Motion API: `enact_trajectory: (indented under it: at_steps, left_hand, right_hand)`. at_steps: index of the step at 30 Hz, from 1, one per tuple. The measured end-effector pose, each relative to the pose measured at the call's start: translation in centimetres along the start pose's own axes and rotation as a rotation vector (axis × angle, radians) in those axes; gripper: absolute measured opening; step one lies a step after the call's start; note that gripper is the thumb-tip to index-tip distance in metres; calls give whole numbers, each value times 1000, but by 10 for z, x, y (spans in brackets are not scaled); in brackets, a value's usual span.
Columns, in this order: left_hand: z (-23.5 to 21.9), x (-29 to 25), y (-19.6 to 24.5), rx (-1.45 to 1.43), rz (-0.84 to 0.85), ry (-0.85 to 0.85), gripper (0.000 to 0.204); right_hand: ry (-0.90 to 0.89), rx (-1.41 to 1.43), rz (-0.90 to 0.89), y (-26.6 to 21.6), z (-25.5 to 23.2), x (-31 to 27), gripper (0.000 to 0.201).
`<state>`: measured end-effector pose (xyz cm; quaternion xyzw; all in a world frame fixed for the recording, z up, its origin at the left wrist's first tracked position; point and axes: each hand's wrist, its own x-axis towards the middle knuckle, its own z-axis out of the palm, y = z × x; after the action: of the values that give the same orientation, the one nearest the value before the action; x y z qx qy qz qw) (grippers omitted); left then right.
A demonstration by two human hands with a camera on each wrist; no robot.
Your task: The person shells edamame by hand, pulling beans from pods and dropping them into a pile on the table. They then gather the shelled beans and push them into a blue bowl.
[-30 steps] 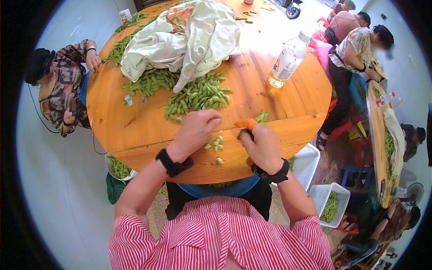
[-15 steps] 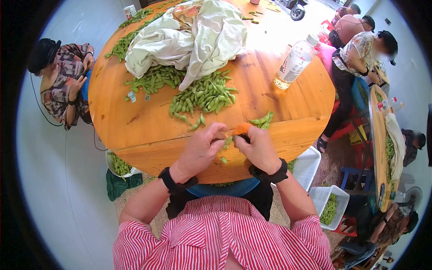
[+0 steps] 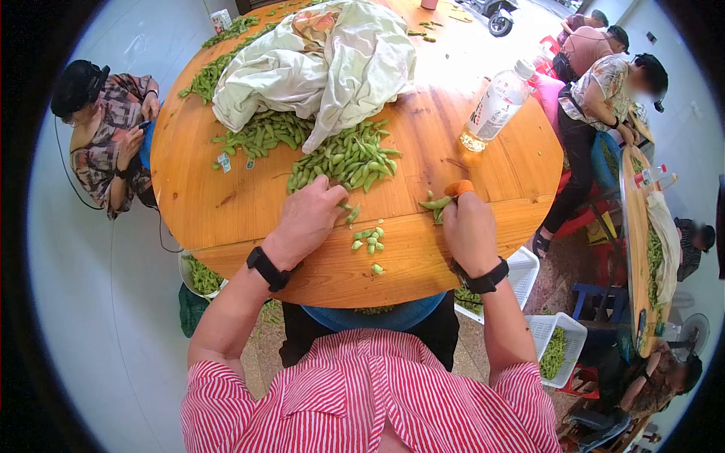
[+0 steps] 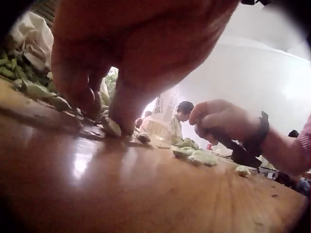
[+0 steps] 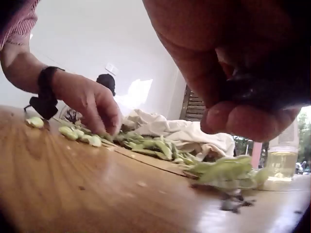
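My left hand (image 3: 306, 220) bends low at the near edge of a heap of green soybean pods (image 3: 343, 162) on a round wooden surface (image 3: 226, 204), fingertips pointing down. Thumb and fingers stand either side of a single pod (image 4: 112, 127), seen from the left wrist; whether they pinch it, I cannot tell. Just right of those fingertips lies a loose pod (image 3: 353, 214), its long axis slanting away from me and a little to the right; I cannot tell if it is the same one.

The heap lies ahead of my left hand, plainly the nearer of the two. My right hand (image 3: 470, 230), well apart across the surface, has its fingers curled in behind an orange finger cover (image 3: 458, 187); whether anything is inside the curl, I cannot tell. A small group of pods (image 3: 436, 204) lies just to its left, the uppermost roughly crosswise. Between my hands and closer to my body sit shelled beans (image 3: 371, 247).

In my judgement, a pick from the heap falls to my left hand, thumb and fingers closing across a pod's narrow width.
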<state>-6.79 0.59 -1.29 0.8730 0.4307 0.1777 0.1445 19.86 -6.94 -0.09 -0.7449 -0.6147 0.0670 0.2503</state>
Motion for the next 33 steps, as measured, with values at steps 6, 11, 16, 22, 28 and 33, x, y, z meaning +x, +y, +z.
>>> enact_trajectory:
  at_steps: [6,11,16,22,28,33]
  left_hand:
    - [-1,-3,9,-212,-30,103,14]
    - [7,-15,31,-807,-329,-25,13]
    - [14,-24,43,-1073,-359,-59,15]
    - [10,-26,55,-868,-240,27,14]
    - [11,-30,66,-351,116,245,14]
    - [14,-30,62,-397,161,260,14]
  right_hand:
    - [-131,457,-187,-26,2,-17,13]
    - [-205,462,-183,-49,5,-22,14]
    - [-252,497,-205,-52,11,-25,13]
    - [-267,442,-201,-57,4,-26,12]
    - [-203,343,-295,-54,13,-28,9]
    - [-218,347,-347,-50,17,-27,9]
